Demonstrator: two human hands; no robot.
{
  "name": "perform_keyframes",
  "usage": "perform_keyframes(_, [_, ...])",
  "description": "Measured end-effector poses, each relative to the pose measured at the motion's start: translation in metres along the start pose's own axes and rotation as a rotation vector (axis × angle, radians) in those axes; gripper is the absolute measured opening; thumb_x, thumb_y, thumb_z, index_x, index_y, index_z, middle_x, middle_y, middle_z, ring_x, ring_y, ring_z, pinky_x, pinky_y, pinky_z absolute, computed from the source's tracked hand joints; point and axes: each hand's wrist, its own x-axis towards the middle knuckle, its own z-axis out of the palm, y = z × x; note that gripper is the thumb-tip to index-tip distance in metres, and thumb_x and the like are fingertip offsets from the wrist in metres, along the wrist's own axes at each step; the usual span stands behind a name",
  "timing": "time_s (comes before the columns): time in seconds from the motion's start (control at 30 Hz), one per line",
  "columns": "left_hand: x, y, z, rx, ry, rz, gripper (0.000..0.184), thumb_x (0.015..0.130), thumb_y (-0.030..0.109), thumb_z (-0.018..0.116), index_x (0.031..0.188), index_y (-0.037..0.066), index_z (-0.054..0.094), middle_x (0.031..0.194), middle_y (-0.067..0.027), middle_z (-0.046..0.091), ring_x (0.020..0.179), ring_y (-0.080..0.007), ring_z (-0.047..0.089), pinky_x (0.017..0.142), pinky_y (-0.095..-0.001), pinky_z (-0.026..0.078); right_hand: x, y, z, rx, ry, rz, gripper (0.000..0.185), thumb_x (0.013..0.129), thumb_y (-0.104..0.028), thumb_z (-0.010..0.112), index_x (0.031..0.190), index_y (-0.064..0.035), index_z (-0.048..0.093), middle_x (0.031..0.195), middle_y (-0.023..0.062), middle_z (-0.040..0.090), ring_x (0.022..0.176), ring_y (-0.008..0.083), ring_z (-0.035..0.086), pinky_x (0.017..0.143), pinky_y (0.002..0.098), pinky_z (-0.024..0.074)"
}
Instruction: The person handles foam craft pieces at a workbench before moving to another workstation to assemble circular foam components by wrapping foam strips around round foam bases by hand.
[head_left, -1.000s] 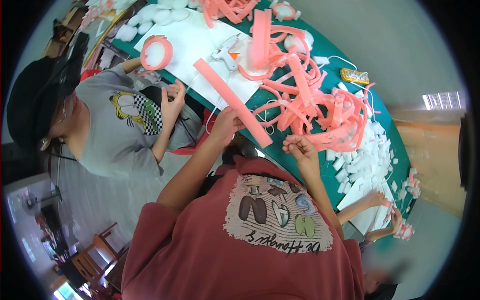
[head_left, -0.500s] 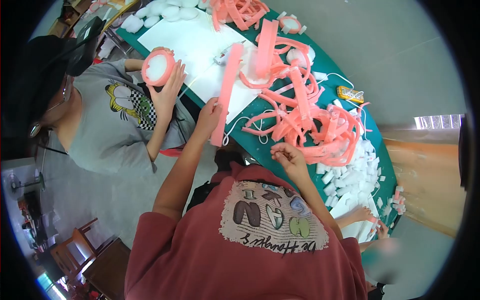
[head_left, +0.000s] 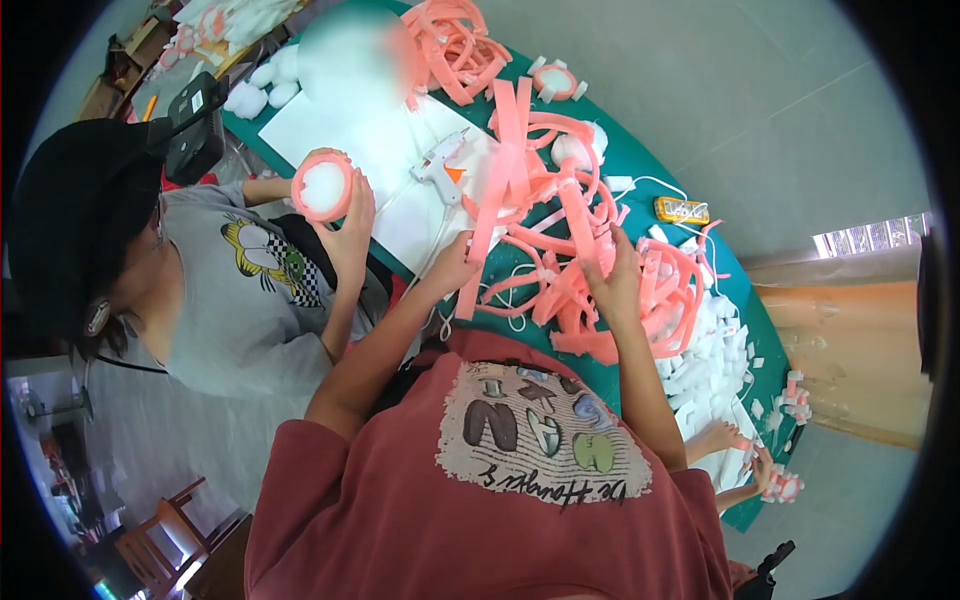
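My left hand (head_left: 455, 263) is closed on the lower part of a long flat pink foam strip (head_left: 490, 205), which slants up across the edge of the white board (head_left: 385, 215). My right hand (head_left: 614, 275) reaches into a tangled heap of pink foam strips and rings (head_left: 590, 320). Its thumb is at the lower end of a pink strip (head_left: 577, 220), with the fingers stretched out apart from the thumb. A white glue gun (head_left: 440, 170) with an orange trigger lies on the board, left of the held strip.
A co-worker on the left holds a pink ring with a white centre (head_left: 325, 188). White foam pieces (head_left: 705, 350) heap at the right, near another person's hands (head_left: 715, 440). A yellow power strip (head_left: 681, 210) and cables lie on the green table (head_left: 745, 280). More pink strips (head_left: 455, 50) lie farther back.
My right hand has moved forward from the table's near edge into the pink heap, its fingers uncurling. The left hand has shifted right with its strip. The view has shifted, uncovering the glue gun.
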Motion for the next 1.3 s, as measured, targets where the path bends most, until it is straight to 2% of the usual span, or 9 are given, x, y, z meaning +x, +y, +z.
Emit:
perform_keyframes(0.23, [-0.002, -0.004, -0.01, -0.119, -0.034, -0.065, 0.039, 0.072, -0.001, 0.052, 0.11, 0.001, 0.042, 0.091, -0.0118, 0.057, 0.077, -0.0182, 0.058, 0.065, -0.0292, 0.046, 0.008, 0.02, 0.019, -0.003, -0.147, 0.272, 0.061, 0.072, -0.018, 0.065, 0.123, -0.0004, 0.036, 0.105, 0.0171, 0.054, 0.095, 0.0292, 0.054, 0.081, 0.0348, 0.043])
perform_keyframes(0.33, [-0.004, -0.004, -0.016, -0.399, -0.066, -0.132, 0.036, 0.071, -0.004, 0.05, 0.106, 0.0, 0.044, 0.09, -0.0081, 0.056, 0.077, -0.0143, 0.055, 0.064, -0.0274, 0.044, 0.014, 0.027, 0.009, 0.516, 0.093, 0.288, 0.038, 0.078, -0.01, 0.061, 0.111, 0.0014, 0.047, 0.084, 0.0059, 0.057, 0.072, 0.0152, 0.055, 0.065, 0.025, 0.0457])
perform_keyframes(0.5, [0.007, -0.015, -0.011, -0.461, -0.181, -0.089, 0.034, 0.072, -0.004, 0.049, 0.105, 0.001, 0.044, 0.092, -0.0058, 0.055, 0.078, -0.0116, 0.053, 0.062, -0.0243, 0.043, 0.029, 0.002, -0.046, 0.611, 0.243, 0.424, 0.021, 0.077, -0.01, 0.06, 0.093, -0.0006, 0.051, 0.074, 0.003, 0.054, 0.062, 0.009, 0.051, 0.056, 0.0249, 0.0435])
perform_keyframes(0.6, [0.017, -0.012, -0.009, -0.349, -0.289, -0.12, 0.034, 0.073, -0.002, 0.051, 0.105, 0.002, 0.044, 0.092, -0.006, 0.055, 0.078, -0.0117, 0.053, 0.065, -0.0243, 0.044, 0.037, 0.001, -0.078, 0.562, 0.349, 0.369, 0.022, 0.079, -0.011, 0.06, 0.095, 0.0003, 0.049, 0.075, 0.0043, 0.054, 0.063, 0.0113, 0.051, 0.056, 0.0264, 0.044])
perform_keyframes(0.77, [0.024, -0.004, 0.002, -0.171, -0.135, -0.058, 0.05, 0.075, 0.0, 0.054, 0.121, 0.003, 0.035, 0.098, -0.0076, 0.053, 0.089, -0.0125, 0.053, 0.074, -0.0251, 0.044, 0.031, 0.018, -0.104, 1.583, 0.356, 0.51, 0.031, 0.082, -0.011, 0.057, 0.107, 0.0035, 0.045, 0.087, 0.0136, 0.058, 0.078, 0.0248, 0.059, 0.07, 0.0345, 0.0491])
perform_keyframes(0.87, [0.029, -0.004, 0.006, -0.132, -0.07, -0.078, 0.058, 0.075, 0.003, 0.056, 0.126, 0.001, 0.029, 0.103, -0.0111, 0.051, 0.087, -0.0159, 0.055, 0.073, -0.0261, 0.045, 0.017, 0.033, -0.097, 1.795, 0.268, 0.508, 0.037, 0.082, -0.007, 0.055, 0.114, 0.004, 0.041, 0.103, 0.0183, 0.054, 0.096, 0.0307, 0.055, 0.082, 0.0407, 0.0474])
perform_keyframes(1.13, [0.025, -0.006, 0.003, 0.173, 0.151, -0.06, 0.058, 0.074, 0.008, 0.056, 0.125, -0.003, 0.03, 0.111, -0.0181, 0.045, 0.093, -0.0268, 0.052, 0.081, -0.0339, 0.043, 0.003, 0.011, -0.093, 1.754, 0.552, 0.656, 0.046, 0.084, 0.002, 0.048, 0.125, 0.0013, 0.029, 0.122, 0.019, 0.04, 0.113, 0.0339, 0.043, 0.091, 0.0474, 0.0411])
perform_keyframes(1.2, [0.023, -0.014, 0.001, 0.481, 0.356, 0.315, 0.056, 0.074, 0.008, 0.058, 0.123, -0.002, 0.034, 0.11, -0.0166, 0.045, 0.095, -0.0263, 0.049, 0.085, -0.034, 0.04, 0.002, 0.009, -0.093, 1.7, 0.571, 0.641, 0.046, 0.084, 0.003, 0.047, 0.126, -0.0011, 0.028, 0.123, 0.0178, 0.039, 0.114, 0.0339, 0.043, 0.091, 0.0483, 0.0409])
perform_keyframes(1.3, [0.011, 0.037, -0.002, 0.532, 0.331, 0.595, 0.052, 0.074, 0.007, 0.058, 0.121, -0.002, 0.037, 0.115, -0.0169, 0.043, 0.098, -0.0284, 0.048, 0.089, -0.0348, 0.036, -0.001, 0.01, -0.09, 1.698, 0.547, 0.602, 0.045, 0.084, 0.003, 0.046, 0.125, -0.0016, 0.028, 0.124, 0.0174, 0.038, 0.114, 0.0339, 0.043, 0.092, 0.0483, 0.0408])
